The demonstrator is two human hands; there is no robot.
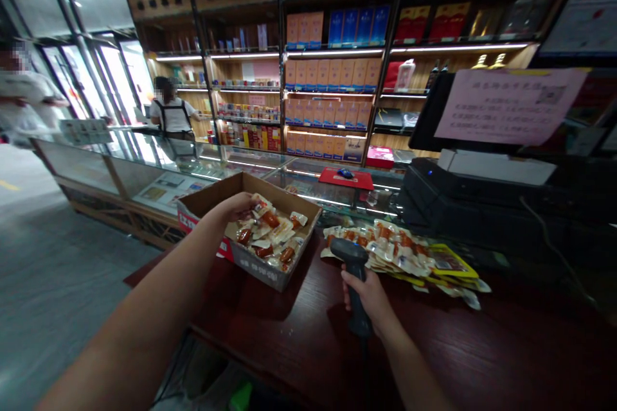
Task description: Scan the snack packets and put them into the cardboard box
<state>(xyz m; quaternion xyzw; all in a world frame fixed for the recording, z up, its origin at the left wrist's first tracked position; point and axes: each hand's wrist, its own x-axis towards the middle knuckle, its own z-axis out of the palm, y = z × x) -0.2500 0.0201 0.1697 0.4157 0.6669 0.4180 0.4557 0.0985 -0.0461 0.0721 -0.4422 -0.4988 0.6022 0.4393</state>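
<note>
My right hand point(364, 292) is wrapped round the handle of a dark barcode scanner point(354, 257), held upright above the counter. Over the left rim of an open cardboard box point(263, 273) reaches my left hand point(241, 205), its fingers closed on a clear-wrapped snack packet point(261, 205) with reddish-brown food inside. Several similar packets point(274, 237) lie loose in the box. Beyond the scanner, a pile of vacuum-packed snacks point(390, 244) spreads on the counter, with yellow packets point(450, 260) at its right end.
The dark red wooden counter point(299, 334) carries everything. Behind it are glass display cases point(231, 164) and a red mouse pad point(344, 178) with a mouse. A monitor with a pink sheet point(511, 106) stands right. Shelves hold boxed goods. Two people point(171, 109) are farther left.
</note>
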